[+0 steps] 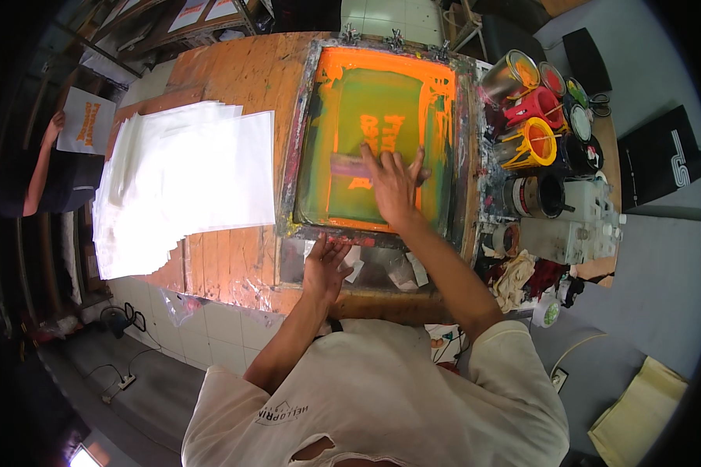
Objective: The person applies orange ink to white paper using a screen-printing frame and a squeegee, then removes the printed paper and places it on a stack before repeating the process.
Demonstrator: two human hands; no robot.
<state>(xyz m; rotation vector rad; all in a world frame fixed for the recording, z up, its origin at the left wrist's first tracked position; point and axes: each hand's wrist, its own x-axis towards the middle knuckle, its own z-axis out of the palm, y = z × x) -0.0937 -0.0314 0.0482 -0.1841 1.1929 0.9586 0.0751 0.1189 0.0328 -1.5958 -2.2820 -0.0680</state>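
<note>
A screen printing frame (290, 173) lies on the wooden table in front of me, its mesh (382, 93) greenish with orange ink along the far and right sides. Orange lettering shows in the middle of the mesh. My right hand (396, 183) grips a squeegee (349, 165) laid crosswise on the mesh, index finger stretched over it. Part of the squeegee is hidden under the palm. My left hand (325, 268) is at the frame's near edge, fingers apart and fingertips at or just under the rim; whether they touch it I cannot tell.
A fanned stack of white sheets (179, 179) lies left of the frame. Ink cans (526, 144), bottles (565, 237) and rags (514, 276) crowd the table's right side. Clamps (396, 39) sit at the frame's far edge. At far left another person's hand (57, 128) holds a printed sheet (86, 117).
</note>
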